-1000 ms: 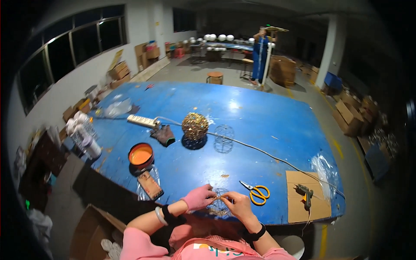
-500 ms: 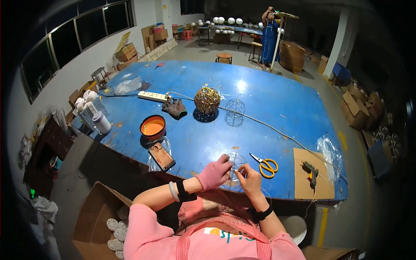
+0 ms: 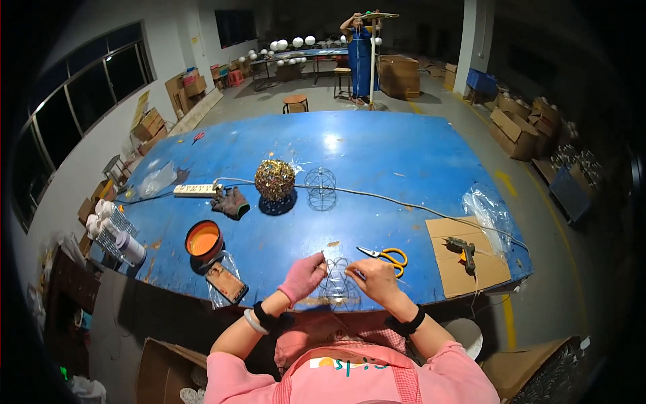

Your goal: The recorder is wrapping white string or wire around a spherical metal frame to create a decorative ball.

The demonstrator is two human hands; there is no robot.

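My left hand, in a pink glove, and my bare right hand both grip a small wire-frame ball at the near edge of the blue table. The left hand holds its left side, the right hand its right side. Yellow-handled scissors lie just beyond my right hand. Farther back stand a gold glittery ball and an empty wire-frame ball.
An orange bowl, a bagged phone-like object, a dark glove and a power strip lie at left. A glue gun rests on cardboard at right. A person stands far back. Boxes line the floor.
The view has tilted down and nearer to the table. Both hands stay on the wire ball, shifting it slightly toward the table's near edge.
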